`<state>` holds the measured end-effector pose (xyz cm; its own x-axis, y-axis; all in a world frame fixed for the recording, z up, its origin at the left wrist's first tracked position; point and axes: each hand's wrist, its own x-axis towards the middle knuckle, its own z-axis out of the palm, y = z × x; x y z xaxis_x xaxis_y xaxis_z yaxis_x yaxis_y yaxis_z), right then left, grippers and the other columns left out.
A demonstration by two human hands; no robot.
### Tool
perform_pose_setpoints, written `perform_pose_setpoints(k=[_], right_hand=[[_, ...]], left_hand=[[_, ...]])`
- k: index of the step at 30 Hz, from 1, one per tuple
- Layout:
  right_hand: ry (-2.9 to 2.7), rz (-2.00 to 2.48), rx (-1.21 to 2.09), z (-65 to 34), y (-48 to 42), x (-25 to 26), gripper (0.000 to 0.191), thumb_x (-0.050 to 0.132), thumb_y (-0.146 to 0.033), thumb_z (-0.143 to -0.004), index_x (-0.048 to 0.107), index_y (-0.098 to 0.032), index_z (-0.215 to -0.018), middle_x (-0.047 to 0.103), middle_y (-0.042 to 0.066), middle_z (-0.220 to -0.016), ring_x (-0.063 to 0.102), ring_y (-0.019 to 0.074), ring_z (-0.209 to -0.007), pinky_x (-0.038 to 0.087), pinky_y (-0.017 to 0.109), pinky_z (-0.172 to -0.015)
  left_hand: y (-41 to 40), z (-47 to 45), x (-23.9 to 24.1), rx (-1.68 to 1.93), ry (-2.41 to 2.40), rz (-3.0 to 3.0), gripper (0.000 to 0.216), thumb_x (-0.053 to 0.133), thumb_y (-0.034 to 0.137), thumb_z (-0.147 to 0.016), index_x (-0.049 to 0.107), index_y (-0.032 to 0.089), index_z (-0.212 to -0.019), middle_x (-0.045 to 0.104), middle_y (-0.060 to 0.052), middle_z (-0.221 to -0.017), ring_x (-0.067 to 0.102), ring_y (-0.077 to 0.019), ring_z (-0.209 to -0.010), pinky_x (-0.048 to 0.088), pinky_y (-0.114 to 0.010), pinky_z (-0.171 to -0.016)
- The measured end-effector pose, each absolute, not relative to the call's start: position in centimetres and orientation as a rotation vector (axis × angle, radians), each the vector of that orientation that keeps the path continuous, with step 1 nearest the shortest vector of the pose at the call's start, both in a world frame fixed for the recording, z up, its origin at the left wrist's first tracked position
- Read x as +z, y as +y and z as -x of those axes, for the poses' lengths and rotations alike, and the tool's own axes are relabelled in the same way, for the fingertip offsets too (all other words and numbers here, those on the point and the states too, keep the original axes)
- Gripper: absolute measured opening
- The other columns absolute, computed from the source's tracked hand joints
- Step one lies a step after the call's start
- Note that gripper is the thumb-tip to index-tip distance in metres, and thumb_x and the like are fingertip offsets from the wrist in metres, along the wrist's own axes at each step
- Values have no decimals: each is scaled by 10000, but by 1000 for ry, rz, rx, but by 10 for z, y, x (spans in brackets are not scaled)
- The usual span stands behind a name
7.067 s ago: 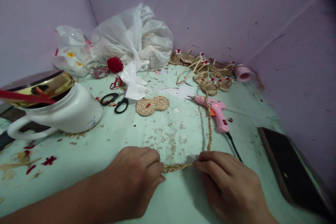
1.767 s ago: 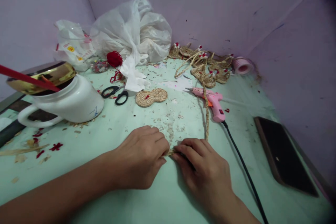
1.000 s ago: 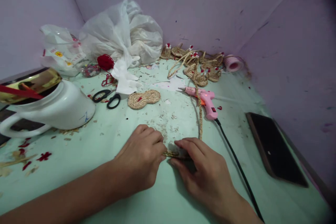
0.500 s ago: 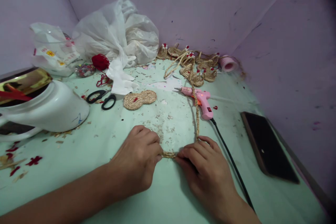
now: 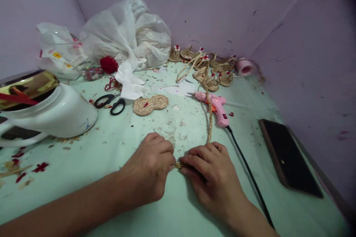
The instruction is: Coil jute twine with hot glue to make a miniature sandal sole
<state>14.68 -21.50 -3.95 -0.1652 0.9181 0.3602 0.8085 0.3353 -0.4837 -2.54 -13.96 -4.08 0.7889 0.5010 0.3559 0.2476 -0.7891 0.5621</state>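
Observation:
Both hands pinch a short, folded stretch of braided straw cord (image 5: pixel 178 165) just above the table. My left hand (image 5: pixel 154 166) is closed on its left end, and my right hand (image 5: pixel 213 177) grips it from the right; the fingers hide most of the piece. From behind my right hand the cord runs up past the pink glue gun (image 5: pixel 218 107), crossing over its body, toward a pile of small woven straw pieces (image 5: pixel 211 81) with red and white beads. A woven straw sole shape (image 5: pixel 151 104) with a small red mark lies ahead of my left hand.
Black-handled scissors (image 5: pixel 117 107), white paper (image 5: pixel 130 83) and red yarn (image 5: pixel 109 64) lie at the back left, before a large plastic bag (image 5: pixel 150 40). A white pitcher (image 5: pixel 75 114) stands left. A phone (image 5: pixel 290 159) and the glue gun's black cable (image 5: pixel 250 177) are right. A pink roll (image 5: pixel 246 67) sits behind.
My right hand has slid closer to my left along the cord, so less of it shows between them. The whole view has shifted slightly.

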Motion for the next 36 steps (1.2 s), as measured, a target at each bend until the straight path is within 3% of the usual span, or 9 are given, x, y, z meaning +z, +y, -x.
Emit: perform_pose_setpoints(k=[9,15,19,23,28,36], right_hand=[[-2068,1445,203,-148,-213,-43,121,546,-96,-837,640,-172,-837,665,30,-753,566,182,-700,325,413,-795],[-2031,1440,170,-140,-218,-45,280,489,-21,-807,639,-141,-1011,664,92,-908,559,206,-764,391,362,-681],[-2037,1448,226,-135,-220,-50,226,501,-72,-832,660,-137,-979,657,102,-898,568,205,-766,449,332,-645],[-1994,1480,253,-134,-219,-53,175,517,-126,-854,676,-168,-914,643,76,-826,566,185,-723,474,306,-625],[-1983,1476,284,-134,-219,-51,186,514,-110,-842,682,-155,-906,639,89,-823,576,198,-726,485,321,-626],[-1994,1464,263,-132,-219,-49,185,499,-104,-834,664,-146,-906,629,96,-837,567,201,-739,492,340,-638]], left_hand=[[-132,37,-36,539,593,-2536,147,462,103,-785,602,144,-764,563,-57,-744,486,-185,-734,355,-411,-786],[-135,36,-40,592,565,-2560,162,450,98,-777,600,155,-759,550,-47,-731,485,-171,-710,354,-424,-838],[-133,39,-40,597,573,-2592,174,460,115,-794,626,158,-762,564,-40,-738,500,-164,-695,331,-454,-885],[-128,46,-28,380,535,-2559,145,573,192,-784,643,164,-908,602,-43,-812,546,-188,-784,342,-431,-896],[-117,56,-6,190,543,-2484,407,763,318,-654,622,173,-1007,643,-35,-901,566,-208,-879,350,-406,-929],[-123,50,-16,336,581,-2585,120,608,204,-752,651,170,-859,610,-45,-787,542,-202,-794,346,-445,-892]])
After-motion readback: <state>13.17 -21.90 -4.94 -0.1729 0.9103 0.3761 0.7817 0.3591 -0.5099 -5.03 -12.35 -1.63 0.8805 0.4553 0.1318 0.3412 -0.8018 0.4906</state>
